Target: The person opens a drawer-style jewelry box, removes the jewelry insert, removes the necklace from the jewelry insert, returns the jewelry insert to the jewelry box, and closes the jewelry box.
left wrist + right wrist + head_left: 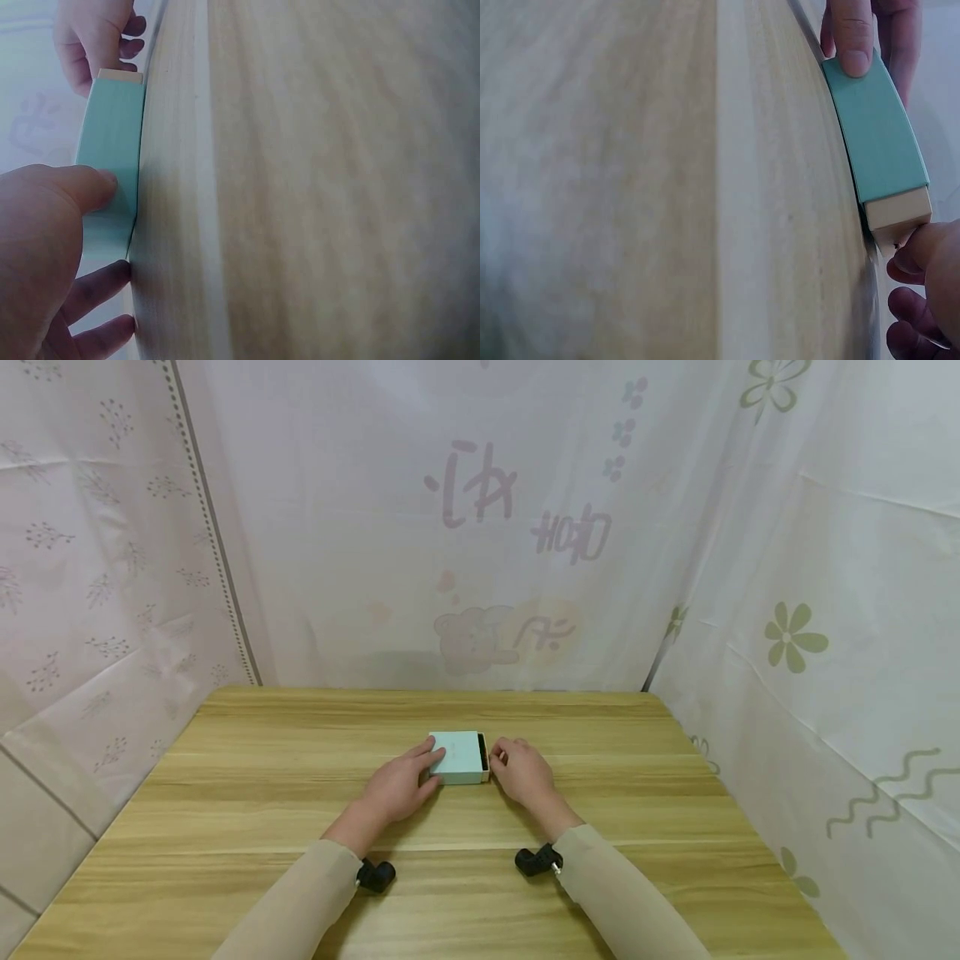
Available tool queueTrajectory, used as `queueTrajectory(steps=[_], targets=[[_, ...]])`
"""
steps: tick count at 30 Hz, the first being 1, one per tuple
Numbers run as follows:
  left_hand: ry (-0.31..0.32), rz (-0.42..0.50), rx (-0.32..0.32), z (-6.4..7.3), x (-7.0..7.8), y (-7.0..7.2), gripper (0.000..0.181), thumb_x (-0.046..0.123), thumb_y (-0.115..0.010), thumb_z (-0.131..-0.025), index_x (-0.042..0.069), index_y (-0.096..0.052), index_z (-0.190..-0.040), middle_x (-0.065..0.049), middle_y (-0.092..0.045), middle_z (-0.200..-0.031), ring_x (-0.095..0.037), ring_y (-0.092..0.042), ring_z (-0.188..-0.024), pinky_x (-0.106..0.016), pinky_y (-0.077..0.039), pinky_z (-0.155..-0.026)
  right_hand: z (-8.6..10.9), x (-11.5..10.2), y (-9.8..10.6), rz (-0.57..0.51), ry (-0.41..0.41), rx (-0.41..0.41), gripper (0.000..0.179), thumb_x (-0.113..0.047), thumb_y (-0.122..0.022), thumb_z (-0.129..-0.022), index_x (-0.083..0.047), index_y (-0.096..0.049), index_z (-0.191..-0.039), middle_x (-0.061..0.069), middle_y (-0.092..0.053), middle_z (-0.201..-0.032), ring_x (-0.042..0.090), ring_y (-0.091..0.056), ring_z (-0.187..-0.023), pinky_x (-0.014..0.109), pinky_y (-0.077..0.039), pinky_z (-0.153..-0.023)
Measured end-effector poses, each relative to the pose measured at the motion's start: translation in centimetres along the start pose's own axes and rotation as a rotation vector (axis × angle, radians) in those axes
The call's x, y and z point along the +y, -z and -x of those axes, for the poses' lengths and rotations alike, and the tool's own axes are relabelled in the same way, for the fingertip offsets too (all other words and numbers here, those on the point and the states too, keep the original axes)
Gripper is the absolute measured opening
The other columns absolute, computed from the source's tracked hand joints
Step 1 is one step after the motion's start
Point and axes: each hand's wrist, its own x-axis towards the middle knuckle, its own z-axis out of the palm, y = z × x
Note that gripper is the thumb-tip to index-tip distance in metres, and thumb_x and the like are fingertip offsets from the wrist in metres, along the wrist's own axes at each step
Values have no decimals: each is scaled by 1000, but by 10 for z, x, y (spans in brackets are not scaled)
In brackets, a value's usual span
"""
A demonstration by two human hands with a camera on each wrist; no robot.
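Nearest us, both forearms in beige sleeves (288, 902) reach over the wood-grain table (450, 902), a small black device (377, 876) at the left cuff and another (534, 862) at the right.

Beyond: our left hand (393, 787) is partly closed round the left end of the mint cover (459, 755), thumb on its near wall, some fingers on top. The right hand (525, 774) has its fingers curled in, thumb and forefinger closed at the cream tray (898, 210), which we read as a pinch; exact contact is hidden.

The cover lies flat around mid-table, between the hands; the tray protrudes slightly from its right end, dark inside.

Judgement: we should hold the cover firm without squeezing its walls, and keep the right hand low and in line, since a skewed tray may bind.

Farthest: a printed curtain (360, 527) behind the table.
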Motion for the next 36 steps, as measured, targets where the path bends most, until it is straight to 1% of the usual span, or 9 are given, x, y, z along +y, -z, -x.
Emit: queueTrajectory(steps=[11,17,24,36], targets=[[9,21,-14,1,1,1,55,29,-71,-109,16,-58,-161,-13,-44,-175,-37,-54,-154,-56,-51,-120,1,6,2,1,-6,13,11,-28,-65,-111,-21,-73,-107,2,-67,-96,17,-60,-77,33,-49,-65],[6,13,-22,0,0,0,55,30,-70,-110,17,-56,-163,-12,-43,-176,-36,-54,-154,-55,-51,-121,2,10,3,5,-21,9,11,-28,-65,-111,-20,-72,-108,2,-66,-96,17,-57,-75,33,-48,-66],[1,12,-28,1,-1,0,56,29,-69,-111,16,-55,-163,-12,-42,-176,-36,-53,-154,-55,-50,-121,2,16,6,14,-27,12,11,-28,-65,-111,-20,-73,-108,2,-67,-100,17,-58,-77,33,-49,-66],[-1,19,-29,1,0,1,54,27,-68,-111,16,-56,-163,-13,-42,-176,-37,-54,-154,-56,-50,-122,4,25,10,22,-36,15,10,-27,-65,-111,-20,-72,-108,2,-67,-97,18,-60,-79,35,-51,-68]])
